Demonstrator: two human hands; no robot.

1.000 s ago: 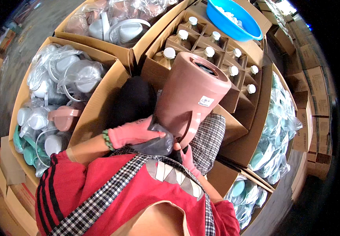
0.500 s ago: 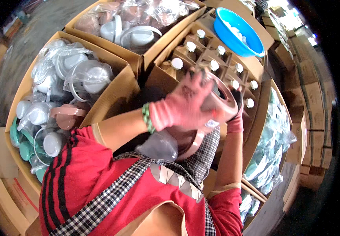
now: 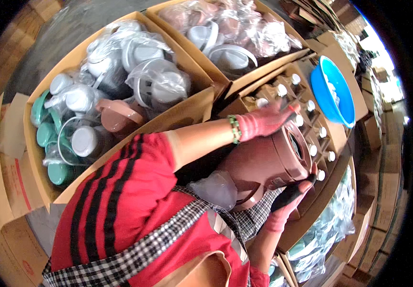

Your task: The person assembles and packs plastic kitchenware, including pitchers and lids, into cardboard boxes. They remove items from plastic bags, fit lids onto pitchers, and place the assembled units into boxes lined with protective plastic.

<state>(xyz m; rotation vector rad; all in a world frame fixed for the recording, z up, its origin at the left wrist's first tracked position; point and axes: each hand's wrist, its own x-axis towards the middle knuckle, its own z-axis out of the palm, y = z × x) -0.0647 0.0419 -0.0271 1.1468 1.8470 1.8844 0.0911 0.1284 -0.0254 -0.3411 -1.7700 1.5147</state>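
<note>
A dusty-pink plastic jug with a round open mouth lies tilted across my lap, its mouth pointing up and right. A clear plastic bag is bunched around its lower end. My left hand, in a pink glove, reaches over the jug's far side near the rim, fingers stretched out and slightly blurred. At the rim's near right side, my right hand, in a pink glove with a dark palm, holds the jug. The inside of the mouth is mostly dark.
Ahead stands a divided carton with several white-capped bottles. A blue basin holding small white pieces sits beyond it. Cartons of bagged jugs stand left and far ahead; bagged green items fill a box at right.
My left hand has lifted off the jug's front and now stretches across its far side. The right hand has shifted lower along the rim. The view has turned, so everything sits differently.
</note>
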